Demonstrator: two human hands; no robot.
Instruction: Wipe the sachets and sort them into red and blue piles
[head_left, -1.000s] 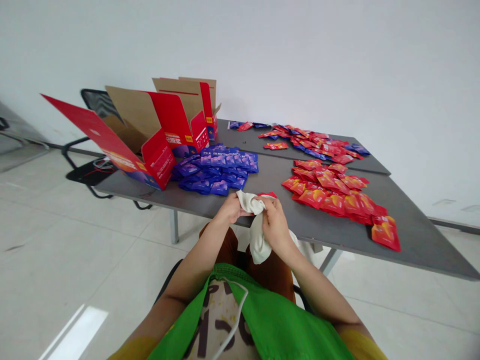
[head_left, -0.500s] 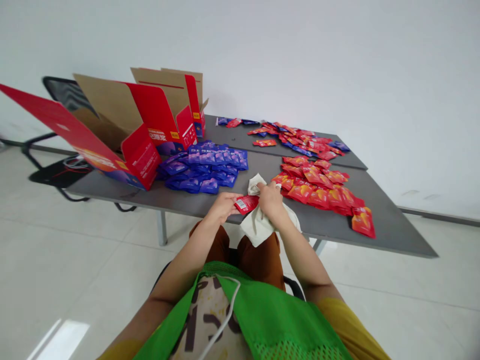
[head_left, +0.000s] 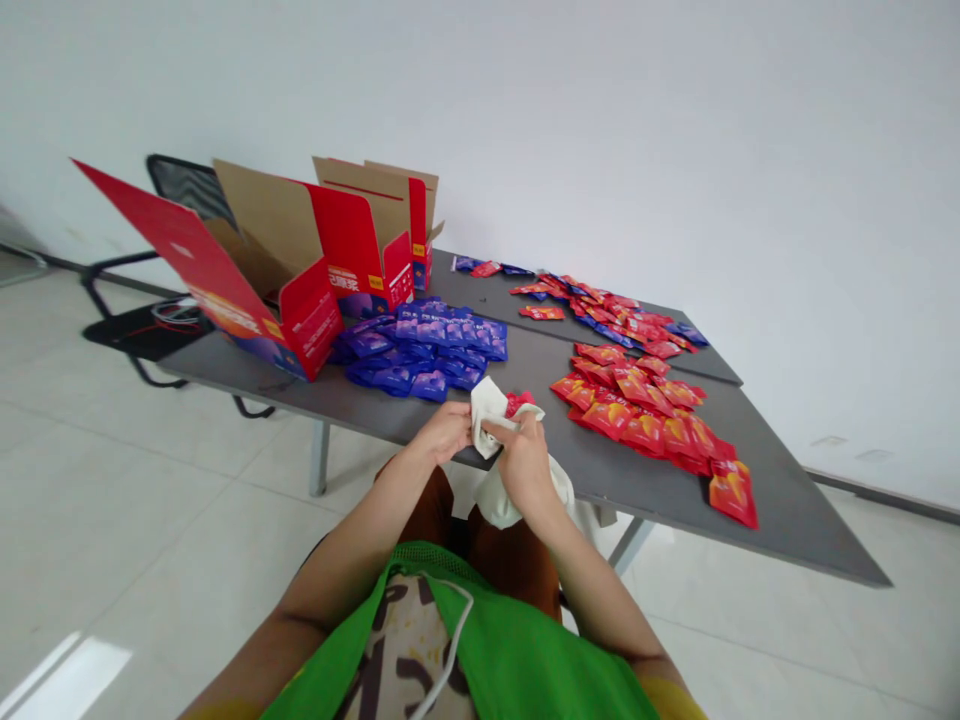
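My right hand [head_left: 523, 460] is closed on a cream cloth [head_left: 489, 408], whose loose end hangs past the table's front edge. The cloth lies over a red packet [head_left: 517, 402]; only a bit of the packet shows beyond it. At the left side of the cloth, my left hand [head_left: 448, 432] has its fingers pressed together, gripping the packet's edge, mostly covered by the cloth. Blue packets [head_left: 431, 350] lie in overlapping rows to the left. Overlapping red packets [head_left: 645, 415] are to the right, with one [head_left: 733, 492] at their near end.
Open red cartons [head_left: 311, 318] stand on the left of the grey table [head_left: 795, 515]. A mixed heap of red and blue packets [head_left: 615, 312] lies toward the back. A black chair [head_left: 142, 325] is beyond the left end.
The cloth now covers most of the red packet, which was bare at my left hand before. My right hand has moved slightly left over it. The whole view has shifted a little.
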